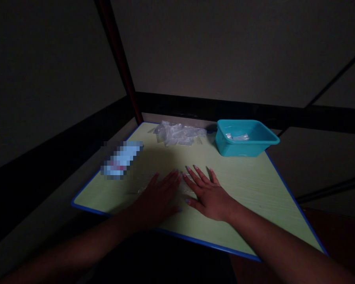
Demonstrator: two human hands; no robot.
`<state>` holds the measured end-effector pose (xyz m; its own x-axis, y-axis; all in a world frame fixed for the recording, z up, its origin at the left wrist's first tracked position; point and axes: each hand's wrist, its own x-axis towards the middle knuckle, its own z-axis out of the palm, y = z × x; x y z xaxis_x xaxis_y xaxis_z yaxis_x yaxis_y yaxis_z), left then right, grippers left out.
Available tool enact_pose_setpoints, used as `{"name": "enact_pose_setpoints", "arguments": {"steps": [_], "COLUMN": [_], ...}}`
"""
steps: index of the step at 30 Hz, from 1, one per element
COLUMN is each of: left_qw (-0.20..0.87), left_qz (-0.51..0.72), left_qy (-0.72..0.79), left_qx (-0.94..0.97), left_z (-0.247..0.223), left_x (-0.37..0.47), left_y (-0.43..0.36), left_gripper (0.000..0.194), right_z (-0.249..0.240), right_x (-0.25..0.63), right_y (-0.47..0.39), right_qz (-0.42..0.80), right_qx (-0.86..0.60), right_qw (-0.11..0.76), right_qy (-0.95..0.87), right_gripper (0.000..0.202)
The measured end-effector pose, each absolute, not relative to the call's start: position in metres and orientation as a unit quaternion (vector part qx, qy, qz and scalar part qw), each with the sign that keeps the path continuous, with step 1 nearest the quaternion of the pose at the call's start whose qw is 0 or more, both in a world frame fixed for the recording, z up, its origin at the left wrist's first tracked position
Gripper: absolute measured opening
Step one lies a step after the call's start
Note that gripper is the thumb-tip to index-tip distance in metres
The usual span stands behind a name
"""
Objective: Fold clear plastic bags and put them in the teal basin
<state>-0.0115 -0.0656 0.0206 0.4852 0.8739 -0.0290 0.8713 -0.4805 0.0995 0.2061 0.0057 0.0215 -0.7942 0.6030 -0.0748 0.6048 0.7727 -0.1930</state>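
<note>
A clear plastic bag (183, 185) lies flat on the pale green table, hard to make out in the shadow. My left hand (161, 197) rests over it, palm down, with the fingers stretched forward and to the right. On the other side, my right hand (206, 193) is laid flat with its fingers spread, the fingertips at the bag's right part. The two hands nearly meet at the fingertips. Much of the bag is hidden beneath my left hand.
Behind the hands, a heap of crumpled clear plastic bags (179, 134) sits at the table's (239, 177) far edge. A turquoise basin (245, 148) at the far right holds some clear plastic. A blurred-out light blue object (122, 157) lies at the left. Walls stand behind and to the left.
</note>
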Motion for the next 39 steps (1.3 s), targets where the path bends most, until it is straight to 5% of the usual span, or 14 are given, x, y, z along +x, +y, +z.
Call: {"name": "enact_pose_setpoints", "arguments": {"steps": [5,15,26,39], "left_qw": [0.116,0.08,0.042,0.231], "left_qz": [0.021,0.011,0.122,0.145], "left_qy": [0.517,0.565,0.657,0.619], "left_qx": [0.848,0.821,0.743,0.736], "left_z": [0.016,0.013,0.038,0.041], "left_x": [0.025,0.009,-0.081,-0.13], "left_y": [-0.07,-0.064,-0.069,-0.074], "left_gripper": [0.081,0.075,0.049,0.016], "right_z": [0.022,0.015,0.013,0.011], "right_x": [0.205,0.206,0.205,0.211], "right_y": [0.004,0.006,0.008,0.013], "right_qz": [-0.093,-0.082,-0.087,-0.095], "right_qx": [0.326,0.326,0.334,0.329], "right_qw": [0.012,-0.004,-0.004,0.016], "right_qy": [0.941,0.942,0.939,0.939], "right_gripper": [0.071,0.076,0.078,0.076]}}
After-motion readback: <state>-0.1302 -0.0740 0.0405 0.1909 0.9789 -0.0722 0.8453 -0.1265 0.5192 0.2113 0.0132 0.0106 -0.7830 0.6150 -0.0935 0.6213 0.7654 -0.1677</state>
